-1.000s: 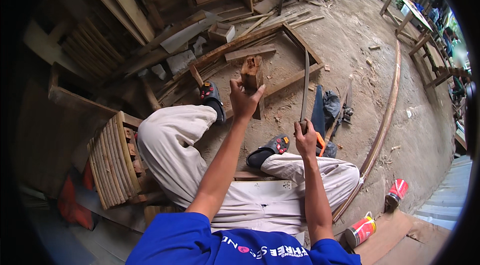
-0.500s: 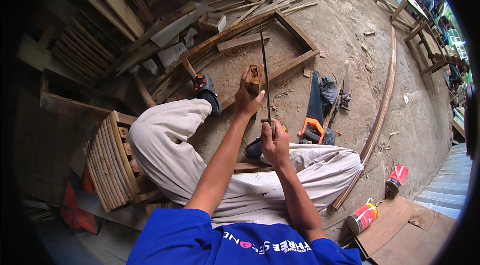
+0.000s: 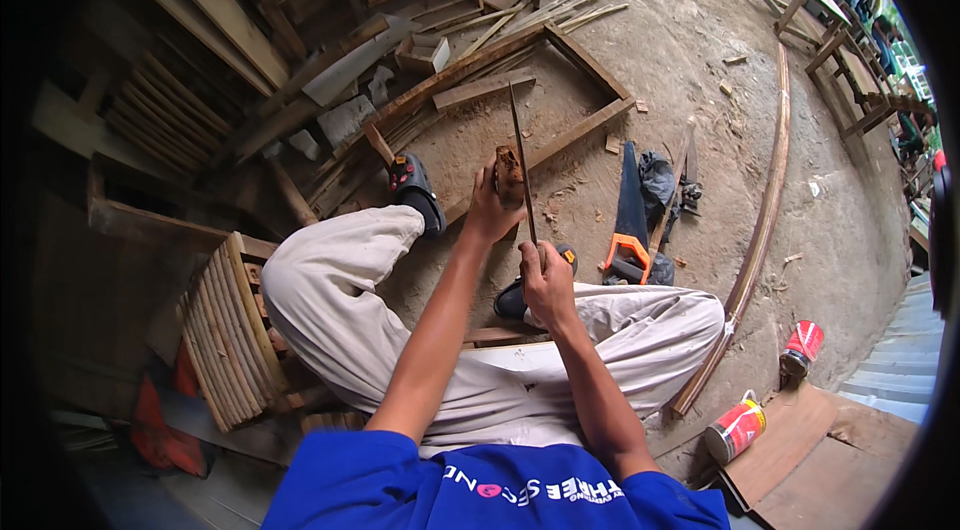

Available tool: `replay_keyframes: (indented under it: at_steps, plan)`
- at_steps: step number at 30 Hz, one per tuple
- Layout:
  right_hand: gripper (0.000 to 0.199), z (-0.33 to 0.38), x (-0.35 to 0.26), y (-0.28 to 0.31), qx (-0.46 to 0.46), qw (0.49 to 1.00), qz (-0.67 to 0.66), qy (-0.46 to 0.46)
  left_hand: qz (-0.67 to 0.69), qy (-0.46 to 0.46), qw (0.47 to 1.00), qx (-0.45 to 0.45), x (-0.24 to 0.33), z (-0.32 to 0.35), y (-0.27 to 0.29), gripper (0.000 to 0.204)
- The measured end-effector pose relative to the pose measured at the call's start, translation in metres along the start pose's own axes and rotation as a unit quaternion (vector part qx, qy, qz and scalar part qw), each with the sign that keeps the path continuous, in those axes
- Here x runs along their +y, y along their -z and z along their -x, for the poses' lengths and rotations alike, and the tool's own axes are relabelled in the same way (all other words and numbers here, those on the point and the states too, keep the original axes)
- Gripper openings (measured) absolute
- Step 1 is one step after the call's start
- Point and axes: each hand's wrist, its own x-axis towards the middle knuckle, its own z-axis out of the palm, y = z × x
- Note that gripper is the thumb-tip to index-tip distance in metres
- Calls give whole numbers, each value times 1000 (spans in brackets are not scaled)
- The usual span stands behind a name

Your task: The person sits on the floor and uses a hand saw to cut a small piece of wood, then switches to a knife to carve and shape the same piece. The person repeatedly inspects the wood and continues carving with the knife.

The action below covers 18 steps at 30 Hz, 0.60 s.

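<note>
My left hand grips a short brown block of wood, held upright in front of me above my knees. My right hand is closed on the handle of a long thin blade. The blade points up and away from me and lies against the right side of the block. I sit on a low slatted wooden seat with my legs in light trousers spread over the dirt floor.
A handsaw with an orange handle lies on the dirt to the right beside dark cloth. A wooden frame and planks lie ahead. A long curved strip runs along the right. Two red cans stand at lower right.
My right hand has swung the blade from the right side over to the block, and now it rests against the wood. The block has dropped slightly lower.
</note>
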Motion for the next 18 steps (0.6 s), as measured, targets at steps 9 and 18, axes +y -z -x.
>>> replay_keyframes:
  at_steps: [9, 18]
  plan:
    - [40, -4, 6, 7, -16, 999, -10, -36, 419, 165, 887, -101, 34, -39, 61, 65]
    - [40, 1, -2, 7, -4, 997, -42, -59, 319, 117, 940, -15, 7, -30, 35, 45]
